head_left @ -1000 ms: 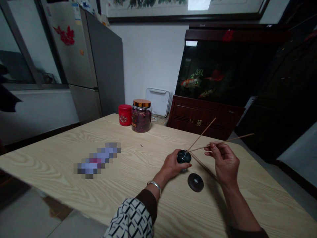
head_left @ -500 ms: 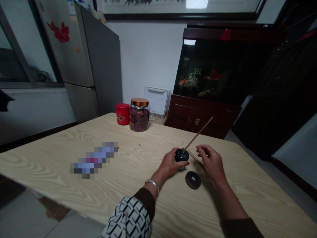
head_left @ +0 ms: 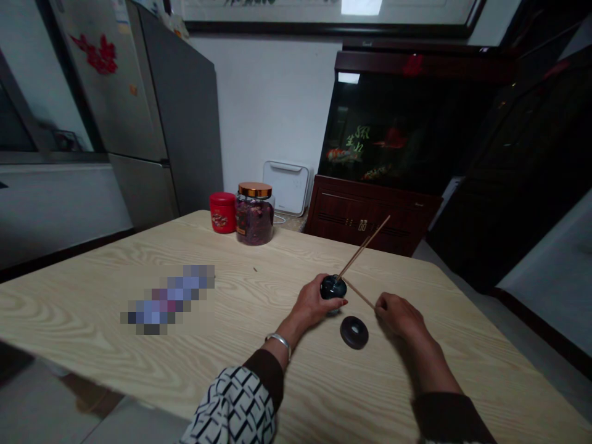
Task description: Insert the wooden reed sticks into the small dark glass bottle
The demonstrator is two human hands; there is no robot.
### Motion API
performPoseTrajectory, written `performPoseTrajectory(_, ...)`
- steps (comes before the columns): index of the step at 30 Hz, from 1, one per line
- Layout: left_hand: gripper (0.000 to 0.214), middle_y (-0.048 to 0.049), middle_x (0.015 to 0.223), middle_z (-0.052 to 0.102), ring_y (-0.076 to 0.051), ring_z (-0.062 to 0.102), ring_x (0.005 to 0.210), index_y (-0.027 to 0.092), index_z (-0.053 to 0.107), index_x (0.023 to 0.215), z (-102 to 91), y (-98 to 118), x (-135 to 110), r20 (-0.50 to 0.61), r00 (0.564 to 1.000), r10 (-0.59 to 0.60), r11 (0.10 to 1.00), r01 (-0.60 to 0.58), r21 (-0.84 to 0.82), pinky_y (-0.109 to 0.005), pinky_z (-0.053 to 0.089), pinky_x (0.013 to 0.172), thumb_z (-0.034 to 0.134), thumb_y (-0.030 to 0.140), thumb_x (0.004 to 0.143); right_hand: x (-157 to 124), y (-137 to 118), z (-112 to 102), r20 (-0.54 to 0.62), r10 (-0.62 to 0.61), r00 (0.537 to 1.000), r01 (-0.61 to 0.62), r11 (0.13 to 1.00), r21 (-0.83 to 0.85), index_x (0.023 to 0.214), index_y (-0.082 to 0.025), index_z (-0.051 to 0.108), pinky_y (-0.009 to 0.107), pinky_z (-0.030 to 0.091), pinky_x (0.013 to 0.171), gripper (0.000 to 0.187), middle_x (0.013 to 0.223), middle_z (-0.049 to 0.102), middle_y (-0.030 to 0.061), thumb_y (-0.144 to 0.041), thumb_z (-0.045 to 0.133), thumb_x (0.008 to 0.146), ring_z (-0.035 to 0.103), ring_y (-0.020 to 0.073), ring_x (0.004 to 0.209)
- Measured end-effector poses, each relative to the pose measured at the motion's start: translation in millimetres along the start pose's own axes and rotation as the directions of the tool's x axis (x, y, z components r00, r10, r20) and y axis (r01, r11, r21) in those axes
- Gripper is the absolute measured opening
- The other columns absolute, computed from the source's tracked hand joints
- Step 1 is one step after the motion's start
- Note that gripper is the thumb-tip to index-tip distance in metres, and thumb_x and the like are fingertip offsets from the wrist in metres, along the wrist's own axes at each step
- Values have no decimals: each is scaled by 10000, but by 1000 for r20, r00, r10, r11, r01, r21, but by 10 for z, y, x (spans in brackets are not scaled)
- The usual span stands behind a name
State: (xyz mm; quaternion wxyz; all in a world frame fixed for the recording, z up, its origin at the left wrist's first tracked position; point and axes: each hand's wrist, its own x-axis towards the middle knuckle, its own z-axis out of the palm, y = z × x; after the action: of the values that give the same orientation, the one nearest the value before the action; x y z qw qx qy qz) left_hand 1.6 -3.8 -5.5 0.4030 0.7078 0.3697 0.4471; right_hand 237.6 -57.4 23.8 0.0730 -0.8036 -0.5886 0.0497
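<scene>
My left hand [head_left: 313,303] is wrapped round a small, dark, shiny round bottle [head_left: 333,288] standing on the table. Thin brown sticks [head_left: 363,248] rise from its mouth, leaning to the right. To the right of the bottle, my right hand [head_left: 401,317] has its fingertips closed on the near end of another thin stick [head_left: 361,294]. That stick's far end reaches toward the bottle; whether it touches the glass I cannot tell. Between my hands, a dark round disc [head_left: 354,338] with a pale spot in its middle lies on the table.
On the pale wooden table [head_left: 250,333] lies a blurred bluish item [head_left: 169,299]. A red canister [head_left: 222,213] and a copper-lidded jar [head_left: 254,216] stand at the far edge. Beyond are a fridge [head_left: 194,117], a white appliance [head_left: 287,187] and a fish tank [head_left: 393,129].
My right hand has moved down from beside the bottle's mouth, and its fingers are now closed on the end of the lower stick. My left hand still holds the bottle.
</scene>
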Motion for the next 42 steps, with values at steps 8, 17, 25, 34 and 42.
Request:
performPoseTrajectory(8,612,-59,995,710,-215,648,891,176,628,1139,9,-25,10,2,1000,-3,1000,3,15,-304,507,786,844,439,631,9,42,40,-12,-27,1000,27,999,31,873,-236,661,269,336,638,133,904,711,38,-304,579,793,619,185,831)
performPoseTrajectory(17,609,-65,996,711,-222,653,901,177,636,1133,4,-23,11,-3,1000,-13,1000,13,13,-307,505,792,851,426,621,6,96,-19,-99,-105,990,122,975,188,735,-228,670,280,367,605,163,769,699,33,-292,545,816,608,178,706)
performPoseTrajectory(25,641,-57,984,711,-225,653,894,189,629,1151,6,-45,11,-17,1000,-12,999,12,43,-311,504,785,852,453,610,-200,-71,-646,-687,392,612,562,396,726,896,-203,661,238,445,555,245,780,643,1,-382,724,741,605,140,673)
performPoseTrajectory(34,645,-63,993,707,-214,647,897,179,626,1157,-5,-37,-2,-10,1000,-3,1000,3,28,-288,499,776,847,461,621,-254,-701,-584,-644,411,645,698,26,716,842,-169,641,191,489,520,259,791,648,-1,-328,804,719,637,111,691)
performPoseTrajectory(42,642,-46,984,712,-221,650,893,197,636,1157,-8,-28,5,-7,1000,1,1000,0,24,-296,498,786,846,465,613,-207,-871,-528,-728,258,635,683,251,685,905,-170,641,266,521,573,268,808,660,17,-397,732,793,637,141,698)
